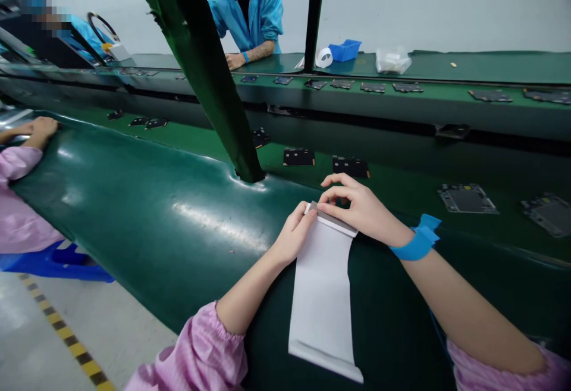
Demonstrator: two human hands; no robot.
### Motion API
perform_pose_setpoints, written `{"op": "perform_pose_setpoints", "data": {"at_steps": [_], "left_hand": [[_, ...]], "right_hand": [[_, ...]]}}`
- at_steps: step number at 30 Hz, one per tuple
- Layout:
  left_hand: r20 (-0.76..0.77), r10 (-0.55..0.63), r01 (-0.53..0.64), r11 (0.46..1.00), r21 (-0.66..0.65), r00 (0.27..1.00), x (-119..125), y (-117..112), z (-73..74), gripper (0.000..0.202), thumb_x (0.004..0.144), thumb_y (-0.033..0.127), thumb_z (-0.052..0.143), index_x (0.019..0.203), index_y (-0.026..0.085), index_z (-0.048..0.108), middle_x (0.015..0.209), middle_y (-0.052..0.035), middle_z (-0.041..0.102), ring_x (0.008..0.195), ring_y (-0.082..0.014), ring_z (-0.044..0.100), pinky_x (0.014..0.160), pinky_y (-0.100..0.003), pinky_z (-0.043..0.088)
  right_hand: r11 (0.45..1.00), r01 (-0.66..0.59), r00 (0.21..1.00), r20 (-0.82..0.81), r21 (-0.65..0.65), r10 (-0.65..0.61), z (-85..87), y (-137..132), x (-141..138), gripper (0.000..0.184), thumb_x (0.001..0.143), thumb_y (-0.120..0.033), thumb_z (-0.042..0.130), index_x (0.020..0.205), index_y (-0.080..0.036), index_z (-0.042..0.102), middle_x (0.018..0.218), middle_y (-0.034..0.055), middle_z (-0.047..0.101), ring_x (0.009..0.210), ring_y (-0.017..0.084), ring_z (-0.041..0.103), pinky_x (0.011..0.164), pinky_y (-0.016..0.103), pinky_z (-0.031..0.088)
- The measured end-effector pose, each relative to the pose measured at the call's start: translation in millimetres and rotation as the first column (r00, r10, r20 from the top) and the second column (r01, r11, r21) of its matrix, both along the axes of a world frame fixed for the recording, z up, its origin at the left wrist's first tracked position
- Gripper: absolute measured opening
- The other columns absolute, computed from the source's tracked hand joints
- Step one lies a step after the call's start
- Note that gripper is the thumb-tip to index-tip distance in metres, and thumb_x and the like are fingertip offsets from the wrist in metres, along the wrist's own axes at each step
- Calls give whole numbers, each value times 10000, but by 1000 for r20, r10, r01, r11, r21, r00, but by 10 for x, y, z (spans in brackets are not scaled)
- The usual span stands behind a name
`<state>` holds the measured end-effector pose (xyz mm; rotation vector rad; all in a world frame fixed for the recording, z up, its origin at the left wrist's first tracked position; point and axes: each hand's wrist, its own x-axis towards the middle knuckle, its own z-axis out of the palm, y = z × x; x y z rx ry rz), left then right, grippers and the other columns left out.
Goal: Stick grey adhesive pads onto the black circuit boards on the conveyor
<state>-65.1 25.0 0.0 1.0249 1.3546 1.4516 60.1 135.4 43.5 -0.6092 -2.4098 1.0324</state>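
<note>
A long strip of white paper [322, 296] lies across the dark green mat in front of me, its near end slightly curled. Along its far end runs a narrow grey strip [335, 221]. My left hand [294, 231] pinches the far left corner of the paper, thumb on top. At the same corner, the thumb and index finger of my right hand [357, 205] close on the grey strip's left end; its other fingers are raised and bent. A blue band [417, 241] circles my right wrist.
Dark circuit boards [298, 157] lie along the green belt beyond my hands. A green-wrapped post [209, 75] rises left of them. Across the line, a person in blue [263, 10] rests an arm near a blue bin [345, 50]. A pink-sleeved co-worker's hand [42, 129] is at left.
</note>
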Motion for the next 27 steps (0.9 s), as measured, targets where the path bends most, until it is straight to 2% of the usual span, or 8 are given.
{"op": "perform_pose_setpoints", "data": {"at_steps": [3, 6, 11, 13, 15, 17, 21, 27], "left_hand": [[-3, 35, -35, 999, -36, 999, 10, 18, -19, 312, 854, 462, 513, 705, 196, 445, 676, 36, 401, 645, -127, 380, 624, -234, 344], [40, 30, -28, 998, -58, 999, 17, 34, -44, 331, 836, 494, 539, 721, 188, 482, 683, 29, 437, 641, -126, 404, 607, -233, 342], [58, -31, 34, 998, -47, 998, 20, 40, -65, 306, 848, 465, 557, 761, 172, 564, 695, 21, 490, 634, -122, 439, 585, -221, 351], [36, -76, 78, 995, -57, 996, 17, 33, -56, 284, 876, 438, 538, 842, 169, 618, 768, 0, 564, 694, -137, 492, 622, -223, 378], [0, -125, 125, 989, -82, 992, 10, 29, -40, 281, 903, 412, 511, 959, 178, 655, 888, -27, 630, 789, -161, 545, 684, -233, 405], [-66, -136, 130, 988, -86, 989, 2, 32, -25, 280, 918, 386, 497, 999, 184, 672, 980, -48, 657, 873, -183, 570, 745, -247, 417], [-191, -114, 108, 993, -42, 975, -11, 54, -15, 280, 926, 349, 489, 863, 173, 698, 1047, -76, 664, 948, -205, 581, 805, -266, 424], [-206, -100, 91, 995, -51, 974, -9, 65, -4, 271, 917, 335, 503, 824, 177, 702, 1037, -83, 687, 954, -217, 600, 843, -286, 436]], "right_hand": [[999, 40, 999, 1, -25, -40, 13, 33, 25, 274, 824, -436, 567, 702, -204, 646, 1083, 86, 562, 651, 135, 579, 611, 335, 519], [997, 75, 997, 36, -3, -75, 21, 271, 149, 330, 800, -521, 577, 713, -215, 665, 1094, 89, 584, 698, 166, 595, 644, 357, 522], [938, 321, 927, 159, 130, -340, -110, 1157, 554, 437, 744, -640, 561, 750, -218, 674, 1004, 110, 635, 802, 254, 603, 714, 426, 506], [926, 335, 888, 269, 171, -371, -191, 1485, 684, 426, 746, -627, 548, 779, -220, 670, 957, 110, 647, 820, 274, 597, 728, 440, 495], [939, 291, 866, 367, 184, -341, -261, 1703, 750, 402, 758, -595, 530, 818, -222, 666, 963, 108, 648, 852, 285, 591, 752, 443, 484], [955, 244, 851, 434, 172, -295, -312, 1816, 762, 391, 776, -573, 507, 860, -225, 665, 1004, 106, 640, 879, 286, 586, 771, 433, 478], [963, 221, 829, 491, 151, -267, -378, 1880, 764, 402, 797, -573, 487, 888, -229, 673, 1085, 115, 600, 934, 286, 574, 808, 414, 470], [956, 253, 828, 477, 152, -295, -461, 1928, 887, 442, 786, -621, 507, 879, -231, 694, 1120, 131, 563, 898, 289, 573, 763, 431, 489]]}}
